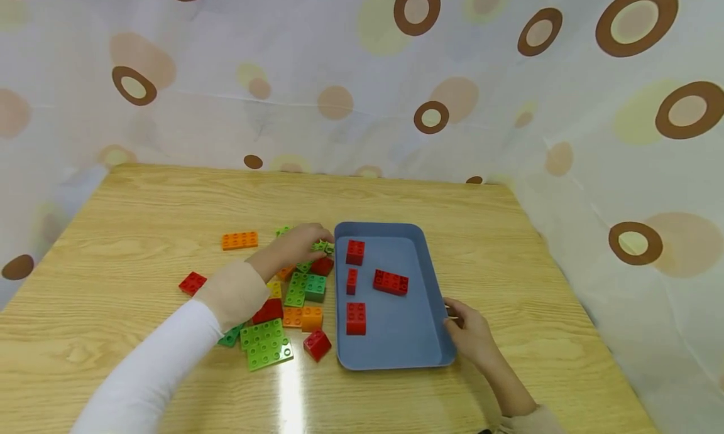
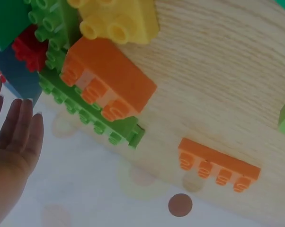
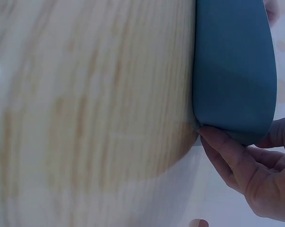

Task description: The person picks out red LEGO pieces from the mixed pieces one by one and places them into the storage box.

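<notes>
If our right hand (image 1: 472, 336), gripping the rectangular blue-grey plastic tray (image 1: 404, 333), is pushing, we're risking jostling the blocky red plastic brick (image 1: 322, 267) beside our straight-fingered left hand (image 1: 291, 244).

**Dotted backdrop (image 1: 305, 57) behind a wood-grain worktop (image 1: 498, 264)**

Brown-rimmed circles (image 1: 637, 21) and soft peach spots (image 1: 335, 103) scatter over the pale, creased backdrop. A bright streak of light (image 1: 291, 393) gleams at the worktop's near side.

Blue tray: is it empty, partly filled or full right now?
Partly filled. In the head view, four red bricks lie apart inside the tray, and much of its floor is bare.
</notes>
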`<control>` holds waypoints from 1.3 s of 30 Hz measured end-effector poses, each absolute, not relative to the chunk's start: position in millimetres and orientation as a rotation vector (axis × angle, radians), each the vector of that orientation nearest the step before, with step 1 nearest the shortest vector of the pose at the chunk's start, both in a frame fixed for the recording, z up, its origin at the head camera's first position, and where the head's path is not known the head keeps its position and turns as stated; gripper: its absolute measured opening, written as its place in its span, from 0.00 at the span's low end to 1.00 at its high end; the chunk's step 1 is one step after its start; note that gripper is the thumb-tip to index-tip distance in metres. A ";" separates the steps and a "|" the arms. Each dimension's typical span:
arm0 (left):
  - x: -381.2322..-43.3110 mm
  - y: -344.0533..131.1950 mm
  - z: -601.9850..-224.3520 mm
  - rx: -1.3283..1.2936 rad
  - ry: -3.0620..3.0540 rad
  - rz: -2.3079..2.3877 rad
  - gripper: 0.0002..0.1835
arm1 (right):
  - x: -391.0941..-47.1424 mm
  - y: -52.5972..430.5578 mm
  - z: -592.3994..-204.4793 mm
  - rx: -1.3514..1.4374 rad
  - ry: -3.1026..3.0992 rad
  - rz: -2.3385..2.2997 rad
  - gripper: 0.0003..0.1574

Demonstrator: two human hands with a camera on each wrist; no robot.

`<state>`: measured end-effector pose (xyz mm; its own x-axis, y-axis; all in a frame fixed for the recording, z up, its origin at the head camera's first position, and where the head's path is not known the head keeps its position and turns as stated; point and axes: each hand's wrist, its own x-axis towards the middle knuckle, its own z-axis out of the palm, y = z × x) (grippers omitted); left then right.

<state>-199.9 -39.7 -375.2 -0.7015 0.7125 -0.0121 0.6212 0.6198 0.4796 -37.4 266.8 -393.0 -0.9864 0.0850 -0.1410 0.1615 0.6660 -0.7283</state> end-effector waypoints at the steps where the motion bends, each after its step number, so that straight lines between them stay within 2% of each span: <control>1: -199.6 -40.3 -377.2 1.115 2.626 0.651 0.16 | -37.6 266.8 -393.0 0.207 2.783 -1.229 0.25; 17: -194.0 -33.8 -389.6 1.188 2.585 0.416 0.18 | -37.2 267.2 -393.1 0.205 2.769 -1.235 0.26; 39: -197.3 -44.5 -383.1 1.108 2.600 0.601 0.18 | -35.2 266.8 -389.4 0.196 2.759 -1.239 0.26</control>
<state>-197.3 -44.5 -383.1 -0.6789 0.7311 -0.0680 0.6271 0.6256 0.4641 -35.2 266.8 -389.4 -0.9855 0.0719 -0.1534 0.1624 0.6582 -0.7351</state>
